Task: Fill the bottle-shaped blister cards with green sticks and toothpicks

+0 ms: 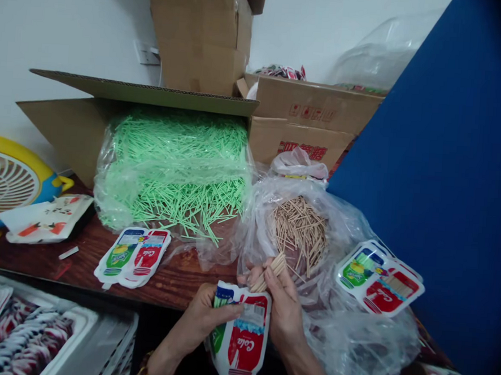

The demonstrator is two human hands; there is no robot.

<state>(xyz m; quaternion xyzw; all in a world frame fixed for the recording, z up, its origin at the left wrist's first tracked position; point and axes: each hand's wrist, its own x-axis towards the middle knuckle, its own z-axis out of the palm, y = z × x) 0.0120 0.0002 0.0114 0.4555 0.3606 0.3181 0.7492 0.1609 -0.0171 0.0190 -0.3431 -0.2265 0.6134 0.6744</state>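
Note:
My left hand [212,315] grips a double pouch [247,340], its red half printed "Cola" and its other half green and blue. Green sticks show at the top of the pouch's green half. Fingers of my right hand [283,302] close round a bundle of thin tan sticks [274,271] at the top of the red half; whether their lower ends are inside cannot be made out. Just beyond, loose tan sticks [301,230] lie in an opened clear plastic bag [257,222].
Green sticks [184,161] spill from a bag in an open carton [54,130]. Stacked pouches [133,257] lie left, more pouches [381,277] right. A yellow fan [9,178] and a white crate [85,319] stand left; a blue panel [430,164] bounds the right.

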